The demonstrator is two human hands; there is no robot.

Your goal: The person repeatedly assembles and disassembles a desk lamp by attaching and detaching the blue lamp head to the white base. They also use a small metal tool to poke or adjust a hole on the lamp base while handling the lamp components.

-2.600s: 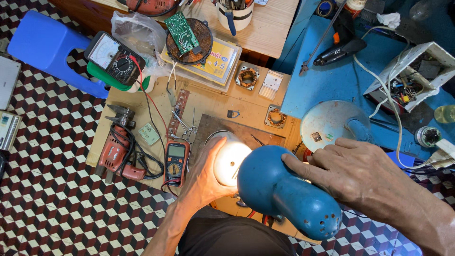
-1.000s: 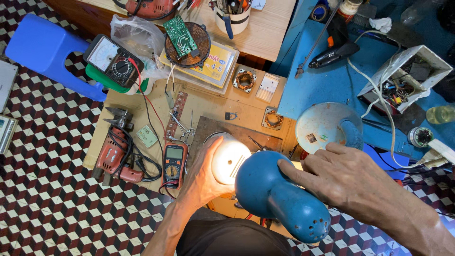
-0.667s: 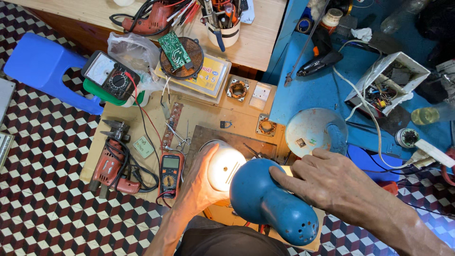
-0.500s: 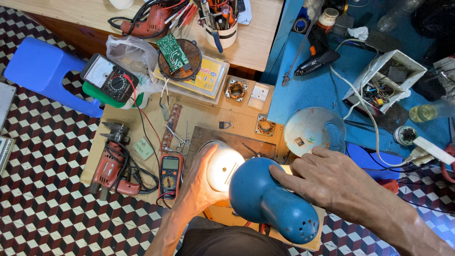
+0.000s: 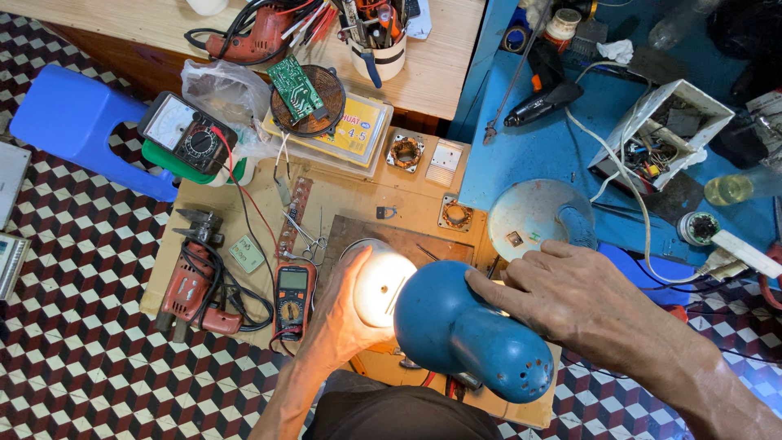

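Plainly, the right hand (image 5: 570,297) grips the blue lamp (image 5: 464,330) at its shade's rear, steadying it, while the left hand (image 5: 346,314) lies open, cupped beside the lit mouth; meter (image 5: 293,297) at nine o'clock, drill (image 5: 191,285) beyond, round base (image 5: 529,216) at one o'clock

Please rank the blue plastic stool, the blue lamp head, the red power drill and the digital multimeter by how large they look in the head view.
1. blue plastic stool and blue lamp head: look alike; the lamp head sits nearer the camera, so unsure.
2. red power drill.
3. digital multimeter.
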